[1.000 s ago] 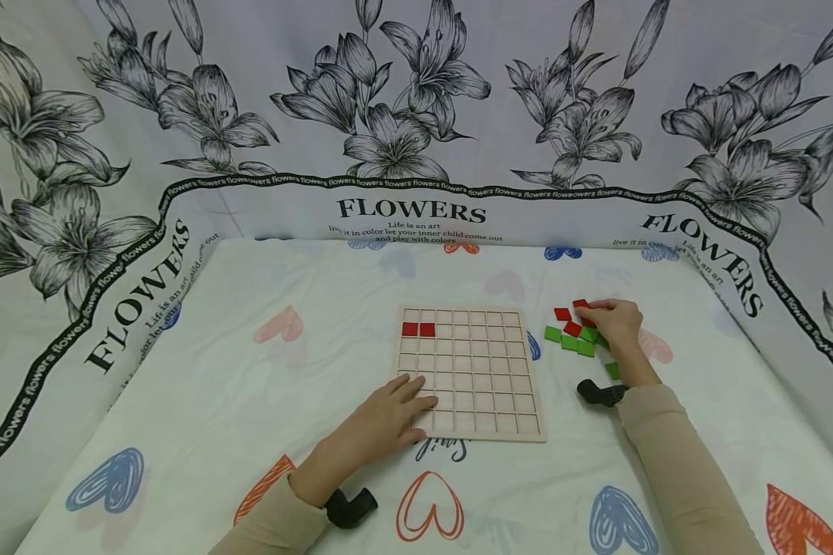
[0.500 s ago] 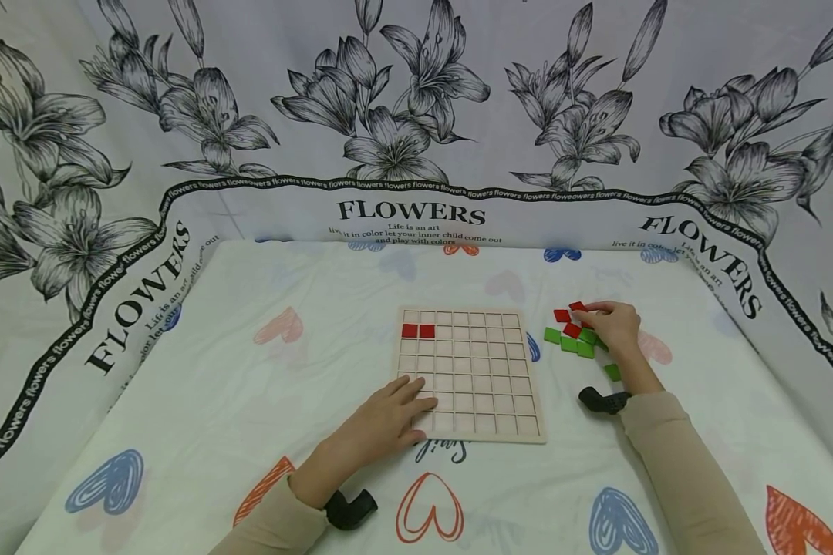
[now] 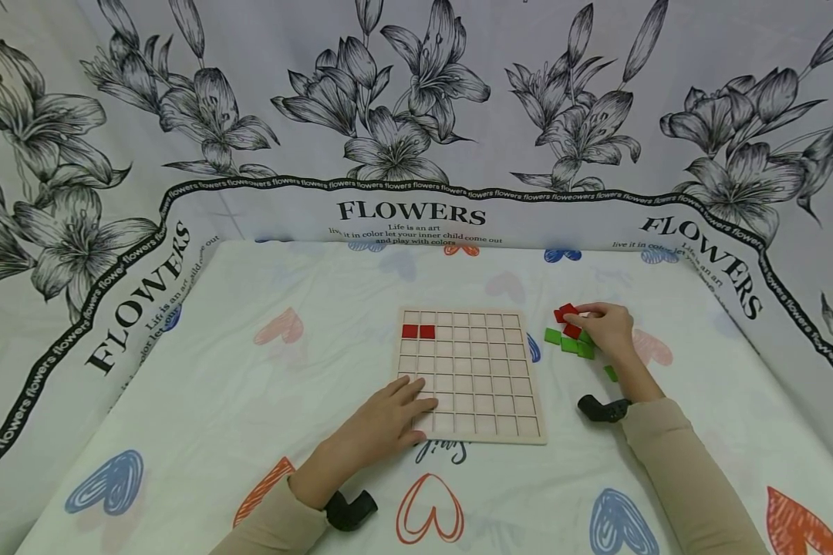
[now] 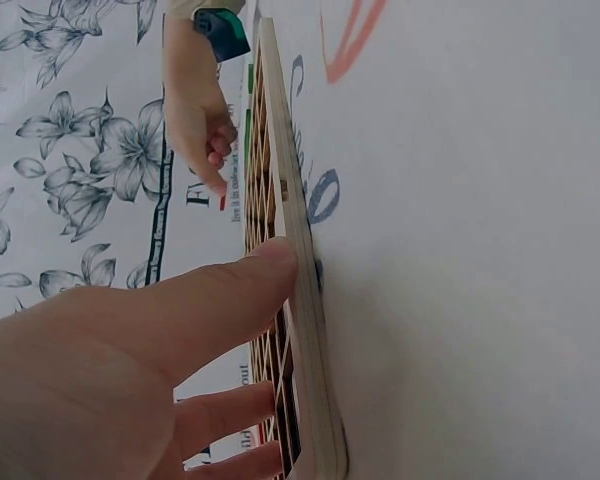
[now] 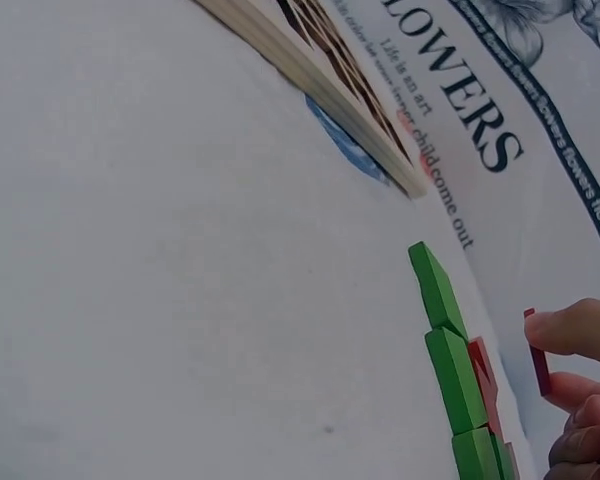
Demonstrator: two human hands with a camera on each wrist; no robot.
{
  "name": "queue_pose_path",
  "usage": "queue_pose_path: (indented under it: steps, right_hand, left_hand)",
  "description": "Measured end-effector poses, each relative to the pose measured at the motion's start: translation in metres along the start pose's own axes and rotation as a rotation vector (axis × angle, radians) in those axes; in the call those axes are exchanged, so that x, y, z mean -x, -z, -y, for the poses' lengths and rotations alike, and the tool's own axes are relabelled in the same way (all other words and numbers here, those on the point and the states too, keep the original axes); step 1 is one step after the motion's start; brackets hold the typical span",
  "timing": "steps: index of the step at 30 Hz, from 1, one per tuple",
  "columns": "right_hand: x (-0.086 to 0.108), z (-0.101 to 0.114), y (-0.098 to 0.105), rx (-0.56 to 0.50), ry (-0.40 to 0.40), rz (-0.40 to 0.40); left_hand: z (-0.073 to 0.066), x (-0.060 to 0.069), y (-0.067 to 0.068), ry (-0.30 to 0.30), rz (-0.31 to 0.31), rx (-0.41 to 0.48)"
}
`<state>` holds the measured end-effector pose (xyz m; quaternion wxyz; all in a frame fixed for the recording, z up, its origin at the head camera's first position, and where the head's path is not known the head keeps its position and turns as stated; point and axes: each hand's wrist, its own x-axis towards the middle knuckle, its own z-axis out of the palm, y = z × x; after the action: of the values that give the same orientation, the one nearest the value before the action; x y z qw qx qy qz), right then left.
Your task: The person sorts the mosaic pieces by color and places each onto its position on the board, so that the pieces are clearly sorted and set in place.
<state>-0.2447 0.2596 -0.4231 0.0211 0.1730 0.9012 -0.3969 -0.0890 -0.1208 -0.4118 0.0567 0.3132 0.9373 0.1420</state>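
Left hand: resting spread on grid board edge | right hand, well apart: pinching red tile, held above loose red tile | green tiles: just beside right hand, boardward | inset red tiles: two, beyond left hand

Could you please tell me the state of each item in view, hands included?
Grid board: flat, mostly unfilled
Placed red tiles: side by side
Held red tile: pinched
Green tiles: loose beside the board
Loose red tiles: off the board
Left hand: resting on the board
Right hand: pinching a red tile
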Motion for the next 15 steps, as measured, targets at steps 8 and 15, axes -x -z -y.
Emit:
queue_pose_path:
  steps: [8,15]
  right_hand:
    - [0.01,0.008,-0.002,-0.004,0.052,0.003]
    - [0.015,0.014,-0.003,-0.013,0.06,0.027]
  left_hand:
    - [0.0,0.0,-0.001,-0.008,-0.013,-0.008]
    - [0.0,0.0,0.0,-0.007,-0.013,-0.007]
